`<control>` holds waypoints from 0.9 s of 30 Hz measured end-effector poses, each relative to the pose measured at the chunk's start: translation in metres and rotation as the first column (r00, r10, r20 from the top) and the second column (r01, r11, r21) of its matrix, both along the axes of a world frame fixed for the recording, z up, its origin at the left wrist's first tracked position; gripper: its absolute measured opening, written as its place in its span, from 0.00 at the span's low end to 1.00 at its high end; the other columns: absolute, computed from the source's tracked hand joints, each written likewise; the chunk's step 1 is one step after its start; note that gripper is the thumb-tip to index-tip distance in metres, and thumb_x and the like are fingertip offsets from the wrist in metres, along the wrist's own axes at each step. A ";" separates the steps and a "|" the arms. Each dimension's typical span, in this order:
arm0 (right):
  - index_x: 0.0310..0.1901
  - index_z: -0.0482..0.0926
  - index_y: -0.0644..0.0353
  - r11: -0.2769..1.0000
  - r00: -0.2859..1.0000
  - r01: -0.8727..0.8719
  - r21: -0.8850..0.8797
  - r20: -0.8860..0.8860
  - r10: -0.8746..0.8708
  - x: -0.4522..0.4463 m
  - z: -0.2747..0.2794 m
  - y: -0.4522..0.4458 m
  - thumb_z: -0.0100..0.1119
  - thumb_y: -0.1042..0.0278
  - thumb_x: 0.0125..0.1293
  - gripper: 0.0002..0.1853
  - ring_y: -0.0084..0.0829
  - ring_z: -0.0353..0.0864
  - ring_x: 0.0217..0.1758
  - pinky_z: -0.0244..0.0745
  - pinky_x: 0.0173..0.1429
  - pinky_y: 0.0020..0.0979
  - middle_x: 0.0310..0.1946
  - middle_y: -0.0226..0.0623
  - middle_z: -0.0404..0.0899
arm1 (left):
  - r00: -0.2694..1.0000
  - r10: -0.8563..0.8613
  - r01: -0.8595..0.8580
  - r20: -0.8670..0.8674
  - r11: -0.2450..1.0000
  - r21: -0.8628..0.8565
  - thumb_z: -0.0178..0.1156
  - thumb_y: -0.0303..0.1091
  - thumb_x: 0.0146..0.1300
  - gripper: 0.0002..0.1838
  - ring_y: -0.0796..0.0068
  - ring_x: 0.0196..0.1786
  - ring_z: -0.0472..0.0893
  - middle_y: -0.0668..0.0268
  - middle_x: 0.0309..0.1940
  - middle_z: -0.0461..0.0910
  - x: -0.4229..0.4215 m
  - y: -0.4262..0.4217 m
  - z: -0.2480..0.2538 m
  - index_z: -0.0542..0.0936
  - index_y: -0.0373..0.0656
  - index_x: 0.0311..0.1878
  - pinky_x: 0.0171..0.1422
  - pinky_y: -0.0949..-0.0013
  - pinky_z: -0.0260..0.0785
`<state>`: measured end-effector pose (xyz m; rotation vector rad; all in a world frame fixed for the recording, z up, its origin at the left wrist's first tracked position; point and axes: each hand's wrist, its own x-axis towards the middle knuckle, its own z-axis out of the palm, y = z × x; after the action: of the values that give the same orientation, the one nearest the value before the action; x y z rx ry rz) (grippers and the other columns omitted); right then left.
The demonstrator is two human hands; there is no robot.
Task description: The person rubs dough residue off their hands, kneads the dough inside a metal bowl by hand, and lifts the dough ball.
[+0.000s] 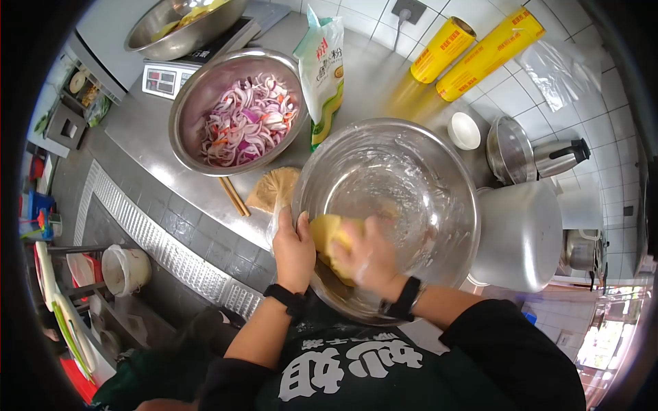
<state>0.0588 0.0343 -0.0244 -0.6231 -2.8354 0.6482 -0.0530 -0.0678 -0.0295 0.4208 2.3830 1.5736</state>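
Note:
A large steel mixing bowl (449,154) stands in front of me, its inner wall smeared with white, pasty residue. My left hand (295,250) is at the bowl's left rim, fingers closed around the edge. Inside, near the left wall, my right hand (363,255) is blurred by motion, its fingers bent over a soft yellow lump (322,229). Whether that lump is dough or a sponge I cannot tell. Beside my left hand lies a clear plastic bag of brown powder (274,190), next to a pair of chopsticks (234,196).
A steel bowl of sliced red onion (250,123) and an upright flour bag (321,75) stand behind. A scale (161,80) is at the back left. Two yellow wrap rolls (490,55), a white bowl (464,131), a kettle (561,157) and a large pot (524,236) are to the right.

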 end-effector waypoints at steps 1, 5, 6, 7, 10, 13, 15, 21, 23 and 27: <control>0.42 0.74 0.50 0.996 0.998 -0.054 0.075 0.015 0.053 -0.003 0.011 -0.010 0.62 0.52 0.59 0.15 0.48 0.74 0.39 0.71 0.38 0.44 0.34 0.48 0.70 | 1.000 0.002 -0.001 0.010 1.000 -0.028 0.52 0.32 0.69 0.12 0.41 0.34 0.79 0.43 0.29 0.78 0.000 0.000 -0.001 0.71 0.35 0.51 0.36 0.52 0.69; 0.41 0.73 0.50 0.958 0.975 -0.220 0.186 0.030 0.219 -0.008 -0.034 0.003 0.65 0.53 0.53 0.18 0.45 0.74 0.36 0.71 0.37 0.42 0.34 0.44 0.68 | 1.000 -0.005 0.006 0.007 0.996 -0.086 0.53 0.32 0.69 0.12 0.41 0.30 0.78 0.43 0.25 0.77 -0.002 0.001 0.000 0.71 0.35 0.49 0.33 0.52 0.68; 0.42 0.73 0.51 0.970 0.980 -0.198 0.144 0.065 0.190 -0.013 -0.038 0.008 0.65 0.54 0.53 0.18 0.45 0.74 0.36 0.71 0.37 0.42 0.34 0.44 0.69 | 1.000 -0.012 0.013 0.014 0.998 -0.065 0.53 0.33 0.69 0.12 0.41 0.30 0.78 0.43 0.24 0.77 -0.001 -0.001 -0.001 0.71 0.34 0.50 0.32 0.52 0.68; 0.42 0.73 0.52 0.979 0.982 -0.171 0.111 0.096 0.161 -0.018 -0.041 0.014 0.65 0.54 0.53 0.18 0.45 0.74 0.36 0.71 0.37 0.42 0.35 0.45 0.69 | 1.000 -0.019 0.020 0.013 0.999 -0.038 0.53 0.33 0.69 0.12 0.41 0.29 0.78 0.43 0.24 0.77 -0.003 -0.001 -0.002 0.71 0.34 0.50 0.32 0.52 0.68; 0.44 0.73 0.54 0.984 0.973 -0.152 0.097 0.189 0.131 -0.020 -0.050 0.023 0.63 0.50 0.56 0.20 0.47 0.77 0.40 0.73 0.43 0.42 0.37 0.46 0.72 | 1.000 -0.030 0.030 0.004 1.000 -0.007 0.53 0.33 0.69 0.12 0.40 0.28 0.77 0.43 0.23 0.76 0.000 -0.002 -0.004 0.70 0.34 0.50 0.31 0.51 0.67; 0.49 0.74 0.56 0.964 0.916 -0.196 -0.182 0.316 0.246 -0.029 -0.027 0.048 0.59 0.48 0.61 0.22 0.50 0.78 0.44 0.74 0.49 0.42 0.40 0.49 0.75 | 0.999 -0.027 0.027 -0.044 1.000 -0.016 0.53 0.33 0.69 0.13 0.40 0.28 0.77 0.43 0.22 0.76 -0.004 -0.002 -0.004 0.70 0.34 0.50 0.31 0.51 0.67; 0.51 0.75 0.58 0.885 0.883 -0.173 -0.433 0.329 0.334 -0.029 -0.006 0.082 0.55 0.47 0.65 0.23 0.51 0.78 0.47 0.74 0.52 0.41 0.42 0.51 0.78 | 0.998 -0.033 0.032 -0.048 0.999 -0.026 0.53 0.32 0.68 0.13 0.40 0.28 0.77 0.43 0.22 0.76 -0.002 -0.002 -0.004 0.70 0.34 0.50 0.31 0.51 0.67; 0.54 0.76 0.66 0.963 0.951 -0.128 -0.235 0.246 0.186 -0.078 -0.111 0.130 0.43 0.37 0.67 0.35 0.53 0.77 0.54 0.69 0.60 0.42 0.51 0.59 0.77 | 0.999 -0.018 0.017 -0.042 1.000 -0.015 0.54 0.32 0.68 0.12 0.40 0.29 0.77 0.43 0.24 0.77 0.000 -0.001 0.003 0.71 0.35 0.49 0.32 0.50 0.67; 0.50 0.78 0.72 0.977 0.896 0.118 -0.178 0.444 -0.027 -0.097 -0.077 0.084 0.42 0.33 0.64 0.40 0.55 0.77 0.53 0.67 0.63 0.42 0.49 0.60 0.77 | 0.998 0.000 0.000 -0.069 1.000 -0.001 0.54 0.33 0.68 0.12 0.40 0.30 0.78 0.42 0.25 0.77 -0.001 0.000 0.000 0.71 0.35 0.49 0.32 0.50 0.68; 0.46 0.82 0.59 0.881 0.829 -0.054 -0.470 0.471 0.302 -0.074 -0.006 0.071 0.47 0.33 0.60 0.34 0.52 0.79 0.50 0.67 0.61 0.41 0.42 0.60 0.80 | 0.999 0.002 0.002 0.049 0.996 -0.091 0.54 0.33 0.69 0.15 0.41 0.41 0.80 0.39 0.36 0.79 -0.002 -0.002 0.005 0.71 0.31 0.51 0.44 0.56 0.71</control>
<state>-0.0150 0.1049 -0.0309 -0.6869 -3.3123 1.3778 -0.0548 -0.0695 -0.0249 0.3595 2.4065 1.4516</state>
